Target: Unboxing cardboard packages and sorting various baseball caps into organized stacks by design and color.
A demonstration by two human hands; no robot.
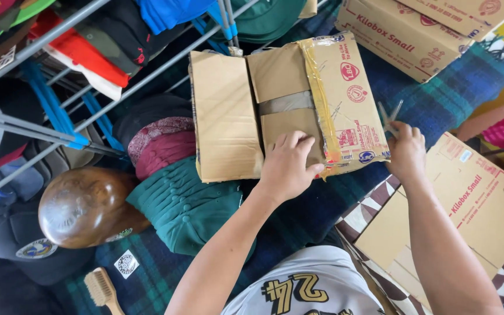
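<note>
- From my head camera, my left hand (287, 166) lies flat on the cardboard box (281, 111), fingers spread and pressing on its near flap, not gripping anything.
- My right hand (406, 153) is just off the box's right edge, closed around a pair of scissors (389, 119) whose thin blades point up and away from me, close to the box's taped side.
- The box sits in the middle on a dark blue and green plaid blanket (438, 99); its top flaps are folded shut, with a strip of grey tape (285, 103) across the centre seam and yellowish tape (317, 87) running down the right flap.
- Right of the box, under my right forearm, a flattened carton (473, 204) lies on the blanket.
- Beyond the box, at its far right, another carton (398, 35) rests at an angle.
- Left of the box, a stack of caps lies on its side, a dark red one (161, 146) on top of a green one (182, 204).
- Further left of the box, a rounded wooden cap form (83, 207) sits beside the green cap, with a brush (103, 290) nearer to me.
- Beyond the box to the left, a metal rack (88, 64) with blue fittings holds more caps.
</note>
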